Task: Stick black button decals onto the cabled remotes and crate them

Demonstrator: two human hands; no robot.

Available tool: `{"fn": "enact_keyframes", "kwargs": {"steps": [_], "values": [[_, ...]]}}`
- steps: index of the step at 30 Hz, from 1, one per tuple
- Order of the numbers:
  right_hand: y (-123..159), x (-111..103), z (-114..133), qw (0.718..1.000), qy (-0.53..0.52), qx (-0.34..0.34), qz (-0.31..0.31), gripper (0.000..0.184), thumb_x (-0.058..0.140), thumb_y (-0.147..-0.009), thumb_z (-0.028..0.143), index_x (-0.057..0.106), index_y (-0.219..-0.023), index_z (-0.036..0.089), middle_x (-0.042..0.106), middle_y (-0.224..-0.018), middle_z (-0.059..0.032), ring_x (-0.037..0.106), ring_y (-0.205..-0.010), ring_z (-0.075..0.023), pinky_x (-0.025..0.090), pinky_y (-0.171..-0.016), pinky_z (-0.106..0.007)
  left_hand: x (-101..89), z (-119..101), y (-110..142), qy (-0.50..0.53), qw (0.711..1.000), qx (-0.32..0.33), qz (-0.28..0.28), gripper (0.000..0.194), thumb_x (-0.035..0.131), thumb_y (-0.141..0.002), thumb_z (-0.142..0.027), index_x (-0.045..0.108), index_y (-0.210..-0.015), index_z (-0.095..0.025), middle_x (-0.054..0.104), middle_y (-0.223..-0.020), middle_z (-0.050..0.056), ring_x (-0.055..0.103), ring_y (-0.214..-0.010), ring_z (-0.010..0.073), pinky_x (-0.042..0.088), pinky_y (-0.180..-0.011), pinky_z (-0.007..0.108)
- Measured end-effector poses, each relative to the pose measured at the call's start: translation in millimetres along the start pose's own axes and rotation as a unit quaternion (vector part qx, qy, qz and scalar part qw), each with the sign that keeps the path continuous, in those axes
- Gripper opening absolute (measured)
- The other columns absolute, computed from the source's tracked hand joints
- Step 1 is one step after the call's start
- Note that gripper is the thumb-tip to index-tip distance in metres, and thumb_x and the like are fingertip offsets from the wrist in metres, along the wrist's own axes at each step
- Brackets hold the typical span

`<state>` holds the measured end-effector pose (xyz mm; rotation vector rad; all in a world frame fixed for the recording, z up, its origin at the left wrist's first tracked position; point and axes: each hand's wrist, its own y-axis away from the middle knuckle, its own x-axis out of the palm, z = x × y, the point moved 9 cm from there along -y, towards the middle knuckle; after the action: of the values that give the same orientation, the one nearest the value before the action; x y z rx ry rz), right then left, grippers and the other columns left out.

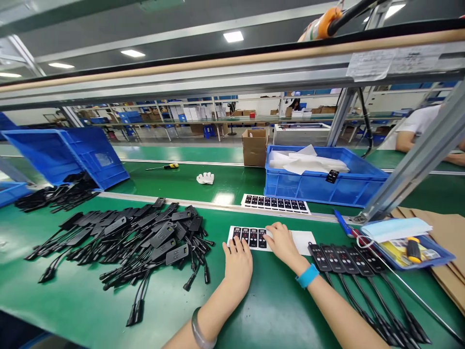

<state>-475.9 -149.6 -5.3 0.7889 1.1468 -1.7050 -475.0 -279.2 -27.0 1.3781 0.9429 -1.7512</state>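
My left hand (238, 260) rests on the near end of a white sticker sheet (303, 240) with black labels, fingers stretched flat on it. My right hand (282, 240), a blue band at its wrist, lies on the sheet's middle with its fingers curled at a label; whether it pinches one is hidden. A second sheet full of black labels (275, 203) lies just beyond. To the right, a row of black controllers with cables (341, 258) is laid out side by side. A big loose heap of the same black controllers (138, 235) sits to the left.
A blue crate (319, 186) with white sheets stands behind. A tipped blue bin (69, 152) spills more black parts at far left. A small blue tray (410, 247) with a mask and tools sits right. Gloves (205, 178), a screwdriver (165, 166) and a carton (255, 146) lie farther back. Another person's arm (417, 133) is at right.
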Motion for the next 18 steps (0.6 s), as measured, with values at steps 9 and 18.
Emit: {"fn": "enact_keyframes", "kwargs": {"steps": [9,18], "values": [[55,-82,17,0.953,-0.265,-0.040,-0.145,0.013,0.049,-0.091,0.030,0.056,-0.083,0.022,0.055,-0.088,-0.0038,0.055,-0.085,-0.0194,0.043,-0.076,-0.031,-32.1,52,-16,0.023,0.995,-0.065,-0.076,0.035,0.036,-0.086,-0.007,0.061,-0.109,-0.015,0.063,-0.103,0.013,0.058,-0.094,0.0256,0.047,-0.083,0.040],[100,-81,-19,0.937,-0.313,0.014,-0.157,0.009,0.052,-0.090,0.031,0.055,-0.084,0.023,0.054,-0.085,-0.0022,0.053,-0.082,-0.0178,0.042,-0.072,-0.029,-37.3,178,-23,0.051,0.955,-0.254,-0.147,0.024,0.059,-0.076,-0.022,0.061,-0.087,0.000,0.055,-0.097,0.026,0.050,-0.100,0.0430,0.042,-0.079,0.049]]}}
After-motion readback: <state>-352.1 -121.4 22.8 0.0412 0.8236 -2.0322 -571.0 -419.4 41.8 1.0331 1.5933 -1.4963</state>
